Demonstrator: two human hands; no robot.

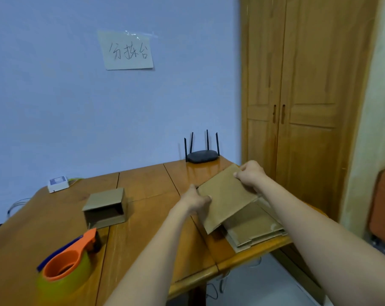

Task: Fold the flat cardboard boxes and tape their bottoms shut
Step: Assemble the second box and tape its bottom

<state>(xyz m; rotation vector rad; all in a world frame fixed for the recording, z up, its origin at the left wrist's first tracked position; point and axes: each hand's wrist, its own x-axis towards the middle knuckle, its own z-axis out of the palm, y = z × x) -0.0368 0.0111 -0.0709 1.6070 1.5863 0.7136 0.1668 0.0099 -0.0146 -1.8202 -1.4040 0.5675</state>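
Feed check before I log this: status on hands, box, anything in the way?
Left hand and right hand both gripping flat box, lifted above stack. One folded box on table. Nothing in the way.

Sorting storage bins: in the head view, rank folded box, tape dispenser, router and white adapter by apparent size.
1. tape dispenser, though nearness to the camera inflates it
2. folded box
3. router, antennas included
4. white adapter

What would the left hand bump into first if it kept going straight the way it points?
Probably the black router at the table's far edge. The left hand, gripping the flat cardboard box, points up-table toward it; bare wood lies between. Depth is hard to judge, so it might pass beside it.
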